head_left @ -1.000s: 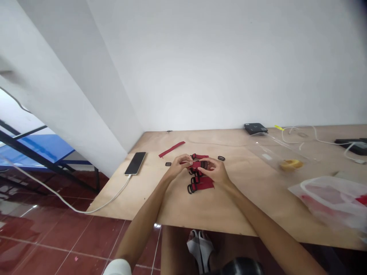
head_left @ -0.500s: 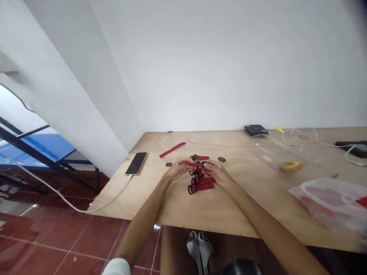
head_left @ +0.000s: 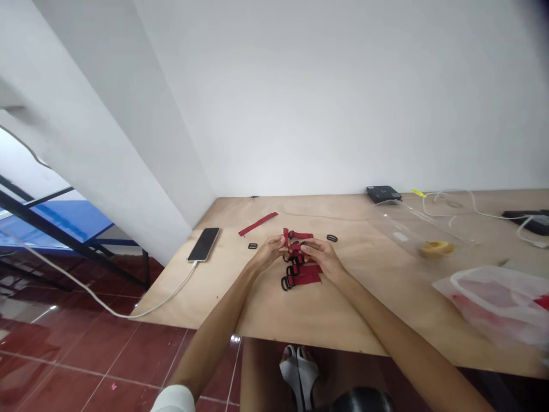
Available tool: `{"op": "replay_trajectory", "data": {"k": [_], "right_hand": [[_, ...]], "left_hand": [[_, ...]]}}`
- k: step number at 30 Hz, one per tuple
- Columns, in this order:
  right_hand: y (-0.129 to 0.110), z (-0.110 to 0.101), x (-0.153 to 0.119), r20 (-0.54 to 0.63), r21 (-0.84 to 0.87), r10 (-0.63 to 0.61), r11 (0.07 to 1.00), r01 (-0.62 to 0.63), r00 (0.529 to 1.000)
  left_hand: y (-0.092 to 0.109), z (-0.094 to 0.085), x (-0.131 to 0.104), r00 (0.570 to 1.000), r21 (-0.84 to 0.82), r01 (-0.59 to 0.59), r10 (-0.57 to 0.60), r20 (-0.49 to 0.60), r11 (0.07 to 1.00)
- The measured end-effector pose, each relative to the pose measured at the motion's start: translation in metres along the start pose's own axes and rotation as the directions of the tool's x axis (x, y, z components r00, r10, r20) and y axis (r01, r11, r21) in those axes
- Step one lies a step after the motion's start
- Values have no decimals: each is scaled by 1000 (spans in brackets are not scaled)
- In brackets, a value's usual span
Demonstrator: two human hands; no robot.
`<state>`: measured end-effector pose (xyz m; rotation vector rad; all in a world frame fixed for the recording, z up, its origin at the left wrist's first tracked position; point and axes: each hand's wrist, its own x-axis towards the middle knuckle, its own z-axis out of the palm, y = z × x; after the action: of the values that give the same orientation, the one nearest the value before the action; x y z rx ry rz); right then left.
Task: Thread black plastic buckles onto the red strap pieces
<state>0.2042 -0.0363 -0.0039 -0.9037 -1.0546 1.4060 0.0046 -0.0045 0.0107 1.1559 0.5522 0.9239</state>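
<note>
Wood tabletop [head_left: 249, 309] meets the white wall [head_left: 300, 103] above red tiles [head_left: 72, 337], left hand [head_left: 271, 253] and right hand [head_left: 323, 255] pinching 1 red strap [head_left: 286, 235].

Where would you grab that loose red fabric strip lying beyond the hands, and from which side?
Probably mid-length on the flat red fabric strip, pinching its two long edges from above. It lies flat and slantwise, both long edges exposed. The near side would suit the left hand once free, passing above the small black rectangular buckle lying just nearer.

Head camera — looks forward and down over the hands [head_left: 269, 255] and table [head_left: 291, 315]
</note>
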Motion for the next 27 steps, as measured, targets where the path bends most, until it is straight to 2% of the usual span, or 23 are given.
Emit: {"op": "replay_trajectory", "data": {"k": [3,7,11,15,23,27], "right_hand": [[-2,-2,0,4,-67,-107,992,107,994],[-10,0,-4,112,-131,-159,976,173,981],[-10,3,-7,142,-161,-173,968,195,975],[-2,0,-4,149,-259,-212,934,246,966],[-7,-9,-3,154,-485,-318,801,352,936],[-7,-2,-8,148,-476,-332,802,361,932]], "left_hand": [[1,0,0,991,51,108,-112,78,993],[2,2,-1,953,151,198,-227,202,968],[3,2,-1,966,191,131,-168,195,973],[7,3,-3,978,315,47,-108,177,948],[12,7,-6,987,396,26,-85,134,918],[10,7,-6,991,345,24,-68,116,938]]}}
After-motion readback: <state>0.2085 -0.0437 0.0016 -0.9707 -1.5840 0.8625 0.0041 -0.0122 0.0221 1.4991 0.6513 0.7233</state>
